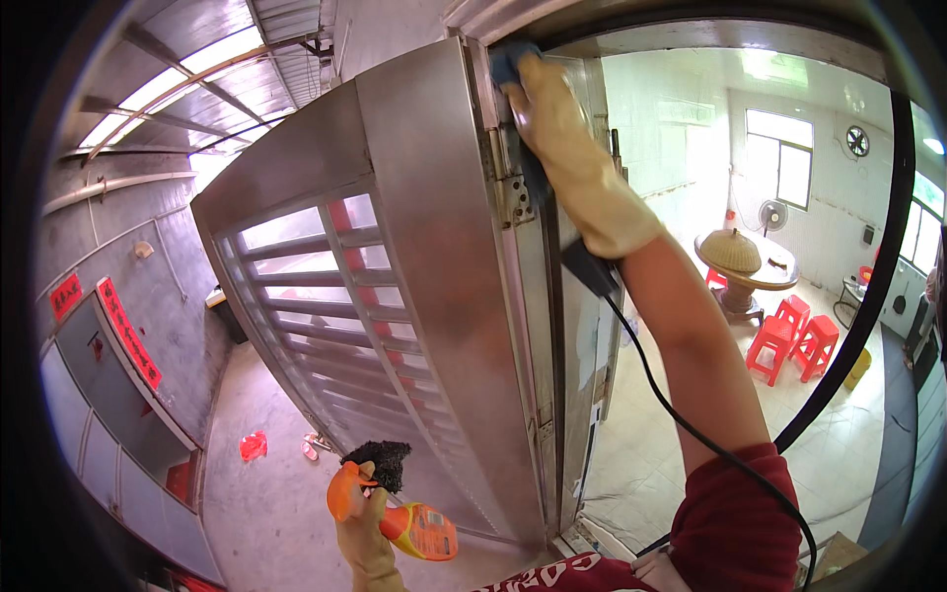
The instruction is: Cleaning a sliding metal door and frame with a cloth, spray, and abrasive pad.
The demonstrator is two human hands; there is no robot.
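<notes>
My left hand (365, 543), in a cream rubber glove, is closed around a spray bottle (426, 531) with an orange head and a yellow-orange body. Just beyond that hand a black, fuzzy scouring pad (380, 464) shows; whether my fingers also grip it I cannot tell. High up, my right hand (552, 118), gloved likewise, is closed on a blue cloth (515, 61) against the upper door frame (538, 247). Part of the cloth is hidden by the glove. A metal door (444, 266) with a barred window stands open beside the frame, its hinge (515, 200) below my right hand.
A black box (590, 268) hangs by my right wrist, its cable (651, 380) trailing along my arm. Inside the room are a round table (779, 271), red stools (772, 340) and a fan (773, 214). Outside, a red bag (254, 446) lies on the floor near a doorway (118, 385).
</notes>
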